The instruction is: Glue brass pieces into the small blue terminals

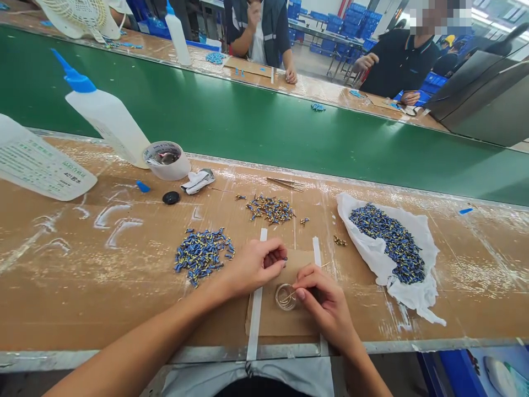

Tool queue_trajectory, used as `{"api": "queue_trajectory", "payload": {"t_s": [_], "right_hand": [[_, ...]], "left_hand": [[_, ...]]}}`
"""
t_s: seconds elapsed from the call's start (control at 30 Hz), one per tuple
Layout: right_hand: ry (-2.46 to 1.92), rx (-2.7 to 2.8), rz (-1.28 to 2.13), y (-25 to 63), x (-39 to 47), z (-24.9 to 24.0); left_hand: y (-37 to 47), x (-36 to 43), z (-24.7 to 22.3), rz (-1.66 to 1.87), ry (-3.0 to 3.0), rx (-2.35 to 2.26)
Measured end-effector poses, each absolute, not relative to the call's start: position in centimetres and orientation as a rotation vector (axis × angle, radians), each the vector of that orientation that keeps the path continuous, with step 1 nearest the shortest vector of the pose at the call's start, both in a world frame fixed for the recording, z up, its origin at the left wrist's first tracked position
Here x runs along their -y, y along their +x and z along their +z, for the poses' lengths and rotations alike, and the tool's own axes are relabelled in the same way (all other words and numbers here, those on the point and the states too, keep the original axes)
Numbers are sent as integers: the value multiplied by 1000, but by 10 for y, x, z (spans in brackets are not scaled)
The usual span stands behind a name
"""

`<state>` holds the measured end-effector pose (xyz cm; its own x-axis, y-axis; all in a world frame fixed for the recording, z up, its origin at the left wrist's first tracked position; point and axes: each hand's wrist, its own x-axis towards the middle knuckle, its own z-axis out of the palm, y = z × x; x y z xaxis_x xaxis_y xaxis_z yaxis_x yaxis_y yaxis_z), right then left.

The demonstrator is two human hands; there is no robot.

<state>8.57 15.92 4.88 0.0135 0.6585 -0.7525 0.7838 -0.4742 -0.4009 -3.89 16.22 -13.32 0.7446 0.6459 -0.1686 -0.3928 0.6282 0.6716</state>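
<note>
Over the taped cardboard sheet (285, 325), my left hand (260, 264) is closed, pinching a small blue part (285, 259) at its fingertips; its exact kind is too small to tell. Lower and to the right, my right hand (324, 300) grips a thin stick (291, 295), whose tip dips into a small clear round dish (284, 298). Left of my left hand lies a pile of small blue and yellow parts (202, 253). Beyond both hands is a looser heap of similar parts with golden ends (270, 209).
White crumpled wrapping (432, 248) holds many blue parts at right. Tweezers (285, 183), a tape roll (176, 165), a black cap (171, 197) and glue bottles (107, 121) stand or lie farther back. A green belt (248, 121) crosses behind, with people (260, 38) seated beyond.
</note>
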Motion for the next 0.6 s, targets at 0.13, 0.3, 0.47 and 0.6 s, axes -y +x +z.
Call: {"api": "queue_trajectory", "payload": {"t_s": [0.13, 0.3, 0.47, 0.6], "right_hand": [[2154, -1487, -1507, 91, -177, 51], [2170, -1648, -1402, 95, -218, 45], [2172, -1789, -1228, 94, -229, 28], [2063, -1876, -1132, 93, -220, 20]], "left_hand": [[-40, -162, -133, 594, 642, -412], [-39, -162, -134, 564, 609, -406], [-35, -162, -137, 592, 527, -405], [-35, -163, -137, 584, 495, -374]]}}
